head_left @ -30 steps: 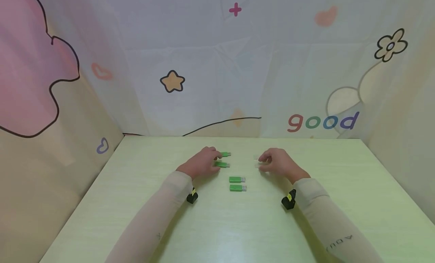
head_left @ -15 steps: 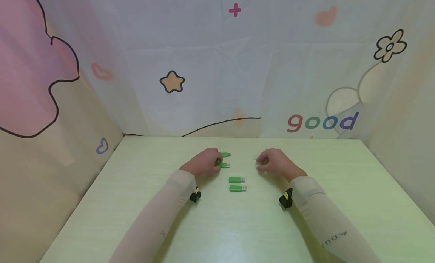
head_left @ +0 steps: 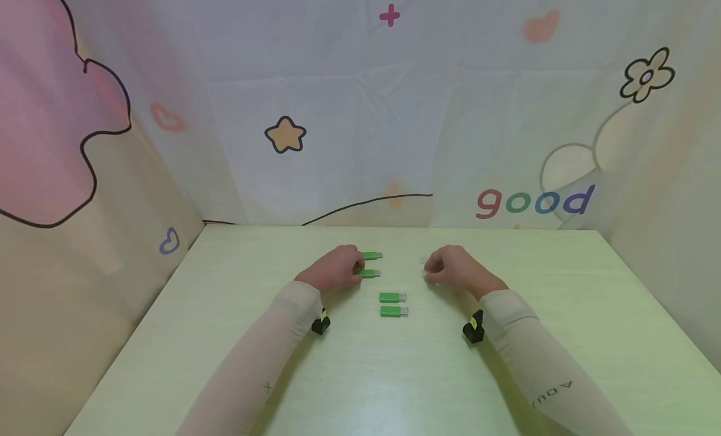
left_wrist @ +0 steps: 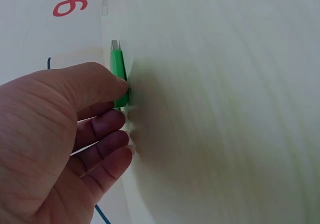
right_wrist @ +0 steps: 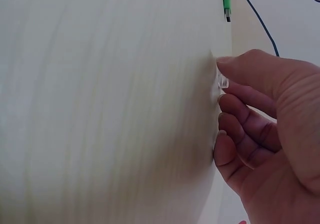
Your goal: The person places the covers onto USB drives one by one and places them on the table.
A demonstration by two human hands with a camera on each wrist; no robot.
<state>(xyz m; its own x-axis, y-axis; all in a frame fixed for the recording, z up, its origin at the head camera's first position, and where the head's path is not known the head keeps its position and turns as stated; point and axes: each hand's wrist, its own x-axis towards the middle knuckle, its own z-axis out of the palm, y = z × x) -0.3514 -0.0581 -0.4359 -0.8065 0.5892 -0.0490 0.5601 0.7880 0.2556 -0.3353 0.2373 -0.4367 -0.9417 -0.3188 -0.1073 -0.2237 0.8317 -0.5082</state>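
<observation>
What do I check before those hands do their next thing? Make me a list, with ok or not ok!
1. Left hand has hold of a green USB stick: ok, it looks pinched.
2. Stick's metal plug free of fingers: ok, it points away from them.
3. Right hand has hold of a small clear piece: ok, it looks pinched.
4. Clear piece easy to see: not ok, fingers partly hide it.
5. Two front green sticks clear of both hands: ok, they lie nearer the person.
6. Second clear piece not touching the right hand: cannot tell.
</observation>
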